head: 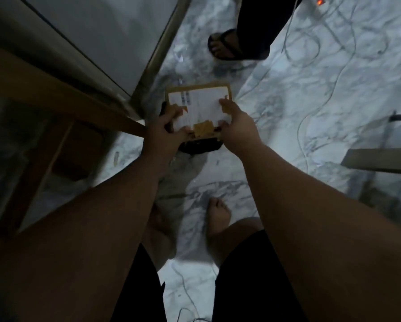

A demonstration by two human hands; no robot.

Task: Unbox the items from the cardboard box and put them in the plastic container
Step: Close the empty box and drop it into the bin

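Note:
A small brown cardboard box [201, 98] with a white shipping label on top is held out in front of me above the floor. My left hand [164, 129] grips its near left corner. My right hand [235, 123] grips its right side, thumb on the label. Torn cardboard shows along the near edge between my hands. A dark item [200, 146] hangs below the box's near edge; what it is cannot be made out. No plastic container is recognisable in this dim view.
A wooden table edge [62, 89] and a grey cabinet panel [97, 36] stand at the left. Another person's sandalled foot [225, 46] is just beyond the box. Cables [311, 108] trail over the marble floor at the right. My bare feet [218, 214] are below.

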